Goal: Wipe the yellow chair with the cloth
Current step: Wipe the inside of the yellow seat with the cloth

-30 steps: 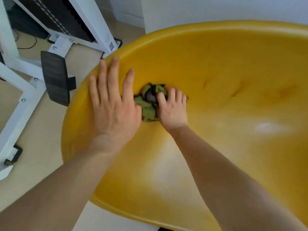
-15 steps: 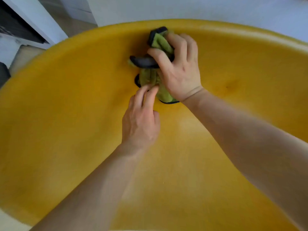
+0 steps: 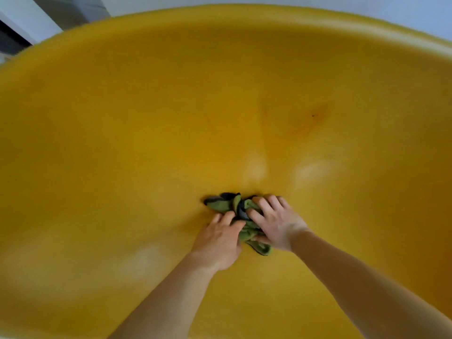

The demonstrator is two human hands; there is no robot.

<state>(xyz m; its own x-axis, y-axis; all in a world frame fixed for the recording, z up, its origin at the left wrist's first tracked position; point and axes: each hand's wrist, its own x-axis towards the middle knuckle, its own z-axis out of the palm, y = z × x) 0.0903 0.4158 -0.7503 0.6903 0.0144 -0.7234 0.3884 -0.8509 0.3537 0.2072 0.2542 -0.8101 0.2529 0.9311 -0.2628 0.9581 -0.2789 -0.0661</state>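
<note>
The yellow chair [image 3: 122,143] is a wide rounded shell that fills almost the whole view. A crumpled green cloth with dark edging [image 3: 223,204] lies bunched on the seat, low and near the middle. My right hand [image 3: 275,222] presses down on the cloth's right side with fingers curled into it. My left hand [image 3: 220,237] touches the cloth's left lower side, fingertips on the fabric. Part of the cloth sticks out below the right hand. Both forearms reach in from the bottom edge.
A white wall [image 3: 415,11] rises behind the chair's rim. At the top left corner a white frame piece [image 3: 29,23] and a dark gap beside it show past the rim.
The cloth and both hands have come down from the upper back of the shell to the lower seat. The view has swung further over the chair, and the white frame is almost out of sight.
</note>
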